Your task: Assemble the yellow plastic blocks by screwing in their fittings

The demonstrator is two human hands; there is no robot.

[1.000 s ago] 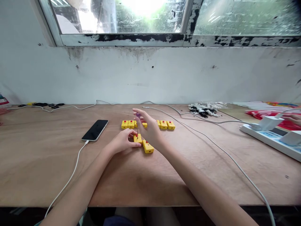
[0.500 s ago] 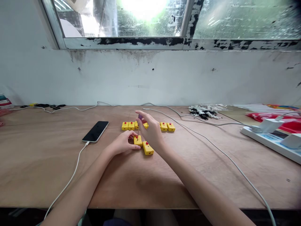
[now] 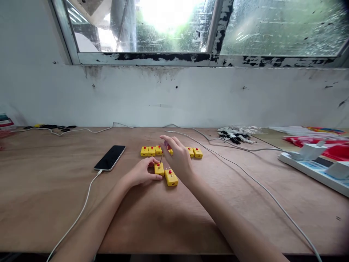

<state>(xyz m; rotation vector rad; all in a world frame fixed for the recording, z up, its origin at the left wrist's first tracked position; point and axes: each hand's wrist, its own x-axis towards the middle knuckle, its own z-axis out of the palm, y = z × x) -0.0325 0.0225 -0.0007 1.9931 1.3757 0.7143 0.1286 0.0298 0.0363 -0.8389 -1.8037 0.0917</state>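
My left hand point(image 3: 144, 171) pinches a small yellow block with a red button point(image 3: 159, 170) against the table, thumb in front and fingers behind. My right hand point(image 3: 177, 156) is closed round the purple handle of a screwdriver point(image 3: 161, 160), whose thin shaft slants down to the top of that block. Just right of it lies a second yellow block point(image 3: 171, 179) with a red button and two metal prongs at its far end. Behind my hands runs a row of several more yellow blocks point(image 3: 152, 151), partly hidden by my right hand.
A phone point(image 3: 110, 158) on a white charging cable point(image 3: 87, 198) lies to the left. Toward the right are a white power strip point(image 3: 313, 171) with plugs, a long cable point(image 3: 245, 169) and a pile of black and white parts point(image 3: 236, 134). The wall stands behind.
The view has tilted up slightly, so everything sits lower. The screwdriver leans more to the right, and my right hand has shifted a little with it. My left hand keeps its hold.
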